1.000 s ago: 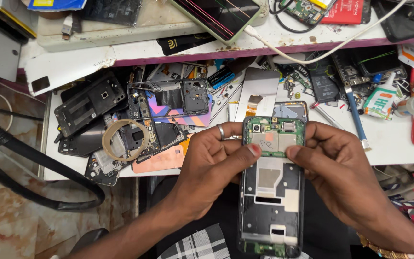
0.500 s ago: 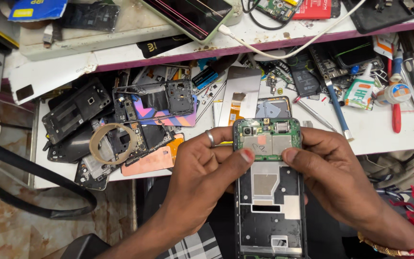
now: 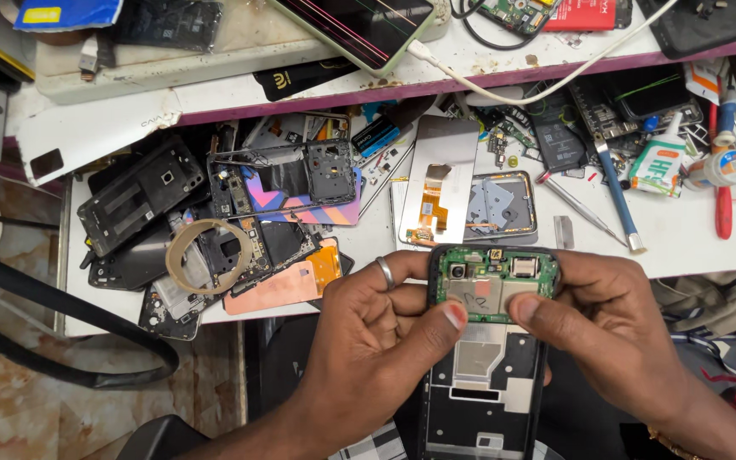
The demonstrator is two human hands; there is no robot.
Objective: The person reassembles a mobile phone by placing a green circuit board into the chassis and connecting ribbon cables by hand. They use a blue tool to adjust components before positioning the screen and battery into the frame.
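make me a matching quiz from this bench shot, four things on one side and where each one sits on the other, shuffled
Things:
1. green circuit board
2. blue-handled screwdriver
3. tan tape ring
4. silver finger ring

Places:
A. on the left hand
B. on the white bench, right of centre
C. in the open black phone frame, under both thumbs
D. on the heap of phone parts at left

Pairs: 1-C, 2-B, 3-D, 4-A

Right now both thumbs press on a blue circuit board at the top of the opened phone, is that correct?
Not quite: the head view shows the circuit board is green, not blue. Both thumbs, left hand and right hand, do press on it at the top of the opened phone.
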